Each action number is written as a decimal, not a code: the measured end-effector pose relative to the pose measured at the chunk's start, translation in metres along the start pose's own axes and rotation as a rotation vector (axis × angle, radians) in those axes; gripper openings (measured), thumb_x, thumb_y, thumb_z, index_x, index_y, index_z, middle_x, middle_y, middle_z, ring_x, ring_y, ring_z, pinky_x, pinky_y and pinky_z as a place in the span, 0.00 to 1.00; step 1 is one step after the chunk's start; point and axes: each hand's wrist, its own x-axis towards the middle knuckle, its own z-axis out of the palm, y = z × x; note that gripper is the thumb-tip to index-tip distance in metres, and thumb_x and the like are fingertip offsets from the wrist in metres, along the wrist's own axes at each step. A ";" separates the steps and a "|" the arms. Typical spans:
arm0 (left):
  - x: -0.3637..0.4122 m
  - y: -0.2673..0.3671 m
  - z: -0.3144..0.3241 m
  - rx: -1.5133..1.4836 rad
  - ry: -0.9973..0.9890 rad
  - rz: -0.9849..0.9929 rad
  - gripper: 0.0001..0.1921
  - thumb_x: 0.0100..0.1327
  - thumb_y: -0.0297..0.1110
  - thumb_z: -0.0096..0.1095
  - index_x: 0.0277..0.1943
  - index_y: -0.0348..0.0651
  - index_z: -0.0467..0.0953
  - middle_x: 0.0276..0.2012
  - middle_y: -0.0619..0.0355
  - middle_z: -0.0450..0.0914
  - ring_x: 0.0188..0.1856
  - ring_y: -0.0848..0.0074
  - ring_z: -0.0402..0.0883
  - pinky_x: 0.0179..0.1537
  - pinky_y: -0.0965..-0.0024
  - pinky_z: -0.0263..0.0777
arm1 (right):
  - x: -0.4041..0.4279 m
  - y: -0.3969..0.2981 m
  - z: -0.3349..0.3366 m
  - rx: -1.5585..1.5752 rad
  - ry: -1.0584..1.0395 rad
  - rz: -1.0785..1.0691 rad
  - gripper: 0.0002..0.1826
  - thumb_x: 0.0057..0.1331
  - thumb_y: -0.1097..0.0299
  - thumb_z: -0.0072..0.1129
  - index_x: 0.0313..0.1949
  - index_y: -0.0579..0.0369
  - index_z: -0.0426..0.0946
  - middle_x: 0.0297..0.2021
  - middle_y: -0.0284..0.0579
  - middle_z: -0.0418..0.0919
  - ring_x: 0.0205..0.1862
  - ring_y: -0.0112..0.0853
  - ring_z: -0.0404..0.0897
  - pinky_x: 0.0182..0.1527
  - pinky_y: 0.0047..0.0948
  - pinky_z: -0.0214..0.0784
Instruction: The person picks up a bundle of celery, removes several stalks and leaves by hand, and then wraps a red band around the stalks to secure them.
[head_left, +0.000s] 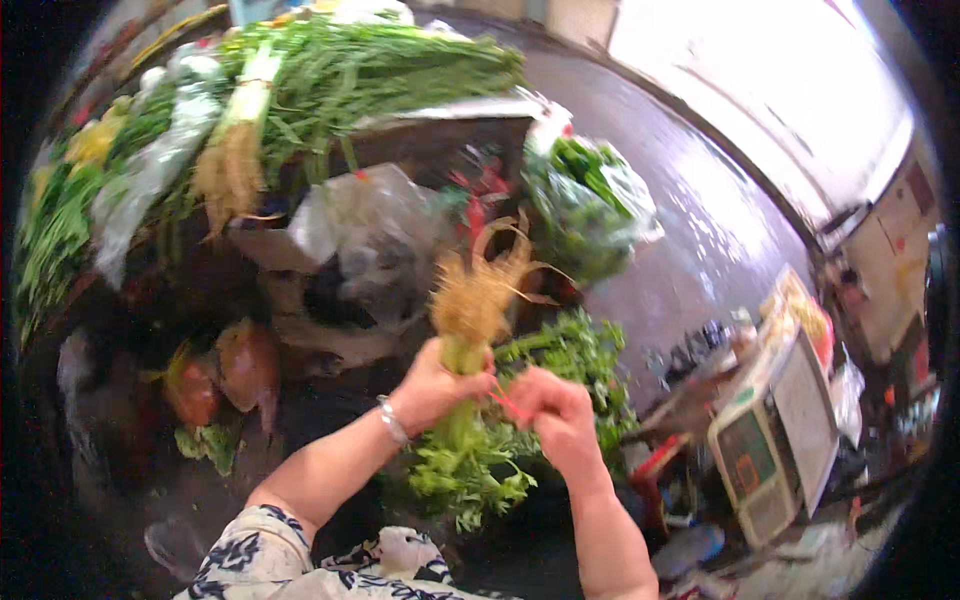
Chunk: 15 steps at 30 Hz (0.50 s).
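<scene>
My left hand (442, 386) grips a bunch of leafy celery (461, 427) around its stalks, roots pointing away from me and leaves towards my body. Pale brown, stringy roots (472, 296) spread out beyond the fist. Just to the right, my right hand (551, 409) is closed on a thin red tie (511, 403), which stretches across to the stalks beside my left thumb. Whether the tie goes all the way around the bunch is hidden by my left hand. More leafy greens (581, 367) lie behind and below my right hand.
Long green vegetables (390, 71) are heaped at the back, with a rooted bundle (244, 150) at their left. A plastic bag of greens (585, 202) stands on the right. Crumpled clear plastic (375, 225) lies ahead. A boxy appliance (772, 442) is at right.
</scene>
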 end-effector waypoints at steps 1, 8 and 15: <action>0.003 -0.001 0.003 0.045 -0.033 0.052 0.10 0.54 0.26 0.72 0.38 0.40 0.76 0.32 0.65 0.78 0.33 0.83 0.76 0.35 0.73 0.73 | -0.006 0.006 -0.007 0.002 -0.043 0.006 0.11 0.39 0.87 0.39 0.22 0.65 0.70 0.25 0.45 0.75 0.31 0.34 0.75 0.38 0.29 0.68; 0.009 -0.011 0.002 0.174 -0.056 0.129 0.09 0.56 0.22 0.67 0.37 0.39 0.73 0.30 0.66 0.76 0.34 0.84 0.74 0.36 0.75 0.72 | -0.008 -0.009 0.002 0.394 -0.172 0.398 0.12 0.57 0.84 0.47 0.38 0.64 0.79 0.41 0.55 0.82 0.31 0.30 0.79 0.37 0.24 0.71; 0.005 -0.012 0.006 0.151 -0.258 0.160 0.09 0.58 0.23 0.67 0.40 0.39 0.75 0.32 0.67 0.76 0.34 0.86 0.72 0.34 0.76 0.70 | -0.006 -0.015 -0.002 0.361 -0.337 0.680 0.16 0.69 0.75 0.49 0.54 0.65 0.76 0.37 0.57 0.83 0.18 0.23 0.74 0.22 0.19 0.64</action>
